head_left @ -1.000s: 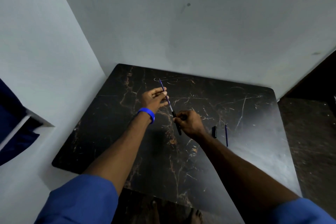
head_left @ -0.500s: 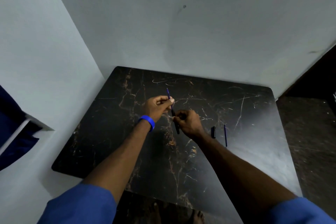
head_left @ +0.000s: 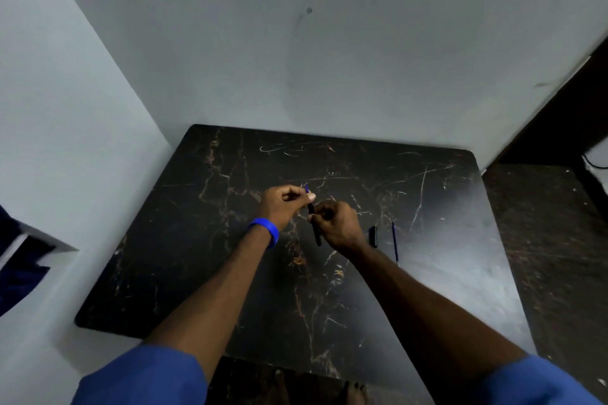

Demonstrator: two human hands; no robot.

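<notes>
Pinching refill (head_left: 306, 189) with left hand (head_left: 283, 204) — gripping barrel (head_left: 316, 233) with right hand (head_left: 335, 223), above table (head_left: 197, 240); cap (head_left: 372, 236) nearby.

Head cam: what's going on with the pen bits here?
A person is working on a pen over a dark marble table. The left hand pinches a thin blue refill, and the right hand grips the black pen barrel. The refill lines up with the barrel's top, apparently being fed in; only a short blue end shows. A small black cap and a second blue refill lie on the table to the right.
</notes>
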